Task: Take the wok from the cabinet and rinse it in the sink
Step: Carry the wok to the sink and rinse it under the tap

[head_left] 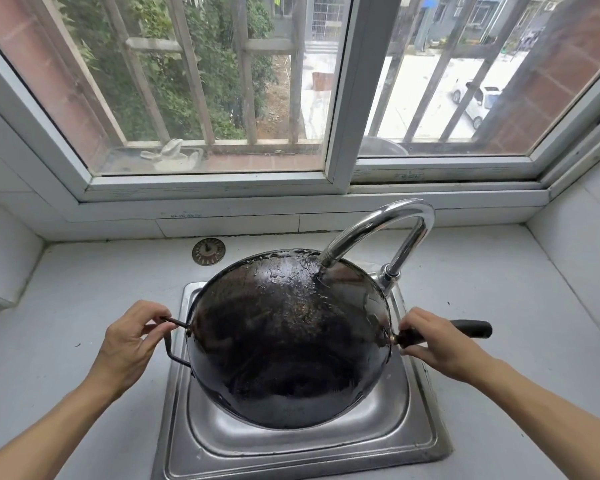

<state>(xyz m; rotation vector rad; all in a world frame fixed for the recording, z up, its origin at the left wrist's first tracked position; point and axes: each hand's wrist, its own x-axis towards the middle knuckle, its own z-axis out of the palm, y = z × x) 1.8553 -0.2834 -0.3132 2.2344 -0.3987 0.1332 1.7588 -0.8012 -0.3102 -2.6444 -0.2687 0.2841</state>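
A black wok (288,337) hangs over the steel sink (291,445) with its wet, glistening underside turned up toward me. The curved chrome tap (388,230) arches over its far right edge, the spout touching or nearly touching the wok. My left hand (129,344) pinches the thin wire loop handle on the wok's left side. On the right, my right hand (440,344) grips the base of the long black handle (471,329), which sticks out past my fingers.
A pale countertop (94,299) surrounds the sink. A round metal sink strainer (208,251) lies on the counter behind the wok. Behind runs a white window frame (336,188) with bars outside. Tiled walls close in on the left and right.
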